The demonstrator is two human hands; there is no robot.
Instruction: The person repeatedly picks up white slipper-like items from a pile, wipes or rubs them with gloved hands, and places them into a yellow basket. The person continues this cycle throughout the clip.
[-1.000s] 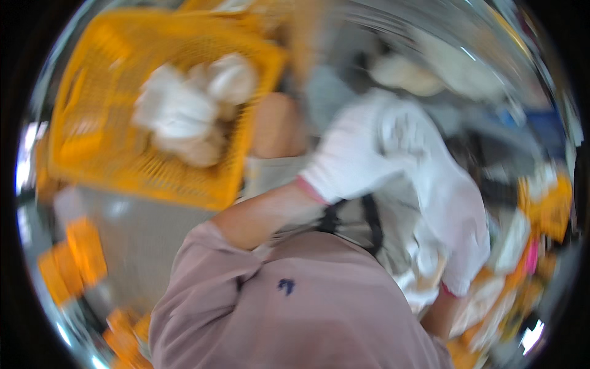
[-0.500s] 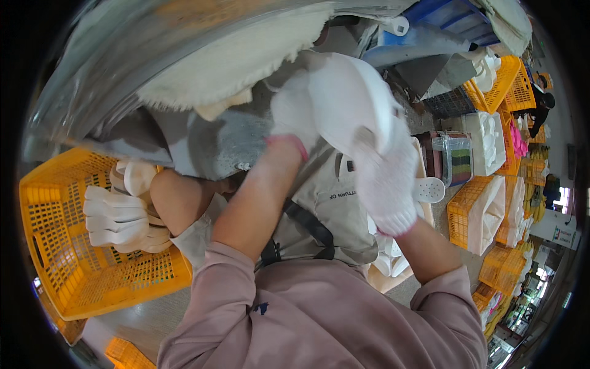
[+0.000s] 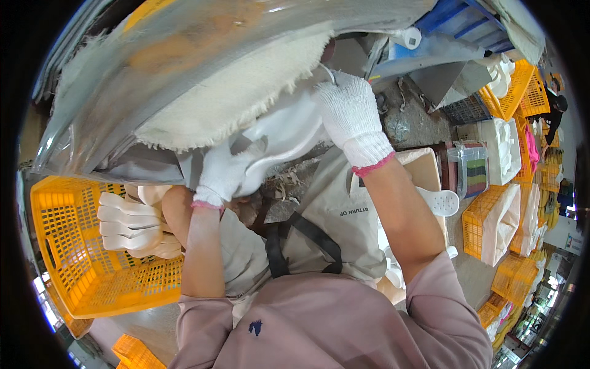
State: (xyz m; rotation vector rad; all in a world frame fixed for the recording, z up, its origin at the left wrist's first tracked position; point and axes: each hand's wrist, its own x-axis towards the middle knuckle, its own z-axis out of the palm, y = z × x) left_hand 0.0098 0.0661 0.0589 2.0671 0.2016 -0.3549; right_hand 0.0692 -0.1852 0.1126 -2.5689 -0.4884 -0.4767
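Both my hands wear white knit gloves with pink cuffs. Between them is a smooth, curved white piece [image 3: 289,136], glossy and elongated; its exact kind I cannot make out. My left hand [image 3: 222,173] grips its near left end, with the thumb over the top. My right hand [image 3: 351,111] closes round its far right end, fingers mostly hidden. The piece lies tilted along the lower edge of a cream cloth buffing wheel [image 3: 233,101] with a frayed rim. Its upper side appears to be against the fringe, where contact is partly hidden.
A yellow crate [image 3: 80,286] at left holds stacked wavy white pieces [image 3: 130,224]. Plastic sheeting [image 3: 203,37] covers the machine above. A white perforated piece [image 3: 441,202] sticks out right of my lap. More yellow crates [image 3: 476,227] and a white bin [image 3: 505,169] stand at right.
My hands have moved apart, left hand to the left and down, right hand up and left. The white piece has swung from near upright to slanting under the cloth wheel.
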